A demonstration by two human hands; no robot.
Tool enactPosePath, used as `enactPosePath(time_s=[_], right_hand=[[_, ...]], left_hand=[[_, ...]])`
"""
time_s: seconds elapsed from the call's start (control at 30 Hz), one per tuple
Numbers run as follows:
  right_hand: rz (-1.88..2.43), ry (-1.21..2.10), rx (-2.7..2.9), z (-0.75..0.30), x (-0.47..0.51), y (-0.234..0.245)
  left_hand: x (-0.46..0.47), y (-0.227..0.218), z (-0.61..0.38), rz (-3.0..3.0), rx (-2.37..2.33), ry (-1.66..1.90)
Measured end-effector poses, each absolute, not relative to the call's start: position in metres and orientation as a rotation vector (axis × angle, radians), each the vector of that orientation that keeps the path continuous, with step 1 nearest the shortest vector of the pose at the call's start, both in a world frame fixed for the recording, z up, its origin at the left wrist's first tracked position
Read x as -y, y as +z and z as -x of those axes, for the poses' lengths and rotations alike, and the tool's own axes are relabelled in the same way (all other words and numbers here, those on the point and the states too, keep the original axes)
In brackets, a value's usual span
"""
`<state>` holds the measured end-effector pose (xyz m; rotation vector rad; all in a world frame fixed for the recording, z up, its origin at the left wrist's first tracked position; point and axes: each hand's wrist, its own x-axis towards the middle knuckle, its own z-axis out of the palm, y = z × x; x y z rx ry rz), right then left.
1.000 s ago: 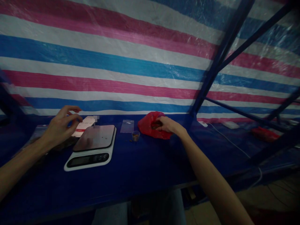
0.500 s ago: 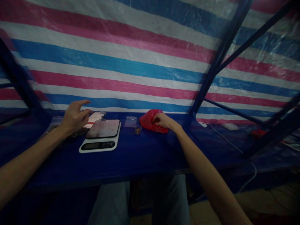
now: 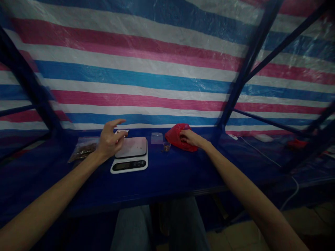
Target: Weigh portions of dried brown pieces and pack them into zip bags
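Observation:
My left hand (image 3: 110, 141) hovers at the left edge of a white kitchen scale (image 3: 131, 165), holding nothing, with thumb and forefinger apart. A few small brown bits lie on the scale's flat pale plate (image 3: 133, 144). At the right, my right hand (image 3: 190, 137) has its bent fingers at a crumpled red plastic bag (image 3: 174, 136), closed on it; the fingertips are partly hidden. Between scale and bag stands a small clear cup (image 3: 166, 146) with brown contents. Behind the cup lies a flat clear zip bag (image 3: 157, 138).
Left of the scale is a clear bag with dark brown contents (image 3: 85, 150), partly behind my left arm. A striped plastic sheet (image 3: 136, 73) hangs behind the blue table (image 3: 172, 177). Blue metal posts (image 3: 237, 87) rise on both sides. A white cable (image 3: 256, 151) runs along the right.
My left hand has moved right, closer to the scale, uncovering the bag with brown contents. My right hand stays at the red bag. The whole scene has shifted right in view.

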<state>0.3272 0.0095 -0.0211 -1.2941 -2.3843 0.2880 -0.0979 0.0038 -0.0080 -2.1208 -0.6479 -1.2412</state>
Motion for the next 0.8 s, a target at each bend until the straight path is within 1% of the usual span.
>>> enactPosePath(time_s=[0.17,0.33,0.4,0.5,0.67,0.8], right_hand=[[1.27,0.246,2.217,-0.328,-0.006,-0.022],[1.226,0.105,1.909,-0.33,-0.008,-0.015],[1.169,0.097,1.827,-0.323,-0.01,-0.012],[1.074,0.181,1.813,-0.305,-0.009,-0.013],[0.966,0.412,1.845,-0.272,-0.002,-0.023],[0.933,0.503,1.811,-0.261,0.0,-0.032]], left_hand=[[-0.004,-0.011,0.098,2.101,0.483,-1.253],[-0.012,-0.01,0.099,2.087,0.478,-1.207],[-0.016,-0.011,0.101,2.067,0.521,-1.162],[-0.023,-0.01,0.108,2.029,0.568,-1.084],[-0.026,-0.002,0.12,2.005,0.693,-0.983],[-0.024,0.002,0.127,2.031,0.781,-0.94]])
